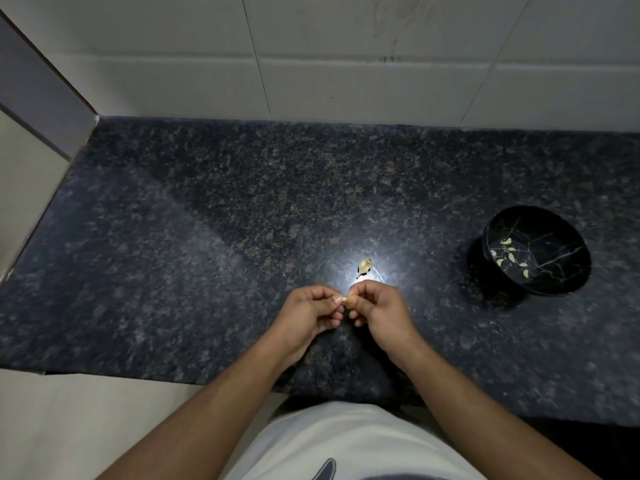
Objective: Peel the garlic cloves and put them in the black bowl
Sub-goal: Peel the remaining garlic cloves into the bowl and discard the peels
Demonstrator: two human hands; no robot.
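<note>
Head view, looking down on a dark speckled tabletop (242, 209) against a tiled wall. Peeling step in hand: left hand (306, 315) and right hand (375, 311) brought together low in the middle, fingers of both curled in, pinching one small garlic clove (345, 299) between the fingertips, just above the stone. Clove mostly hidden by the fingers; only a pale sliver visible between the two hands, so no telling how much skin remains on it. Just beyond the hands, under a bright glare on the stone, a scrap of garlic (364, 266) lying loose, probably a shed husk or the remnant of the bulb, too small to judge. Well off to the right, apart from the hands, the black bowl (575, 271), with several pale peeled cloves (509, 252) scattered inside. Task judged well along, with some cloves in the bowl and one being worked on. Next move likely to call for stripping off the last of the skin, then a reach of the right hand across to the bowl and a release over its middle, clear of the rim.
</note>
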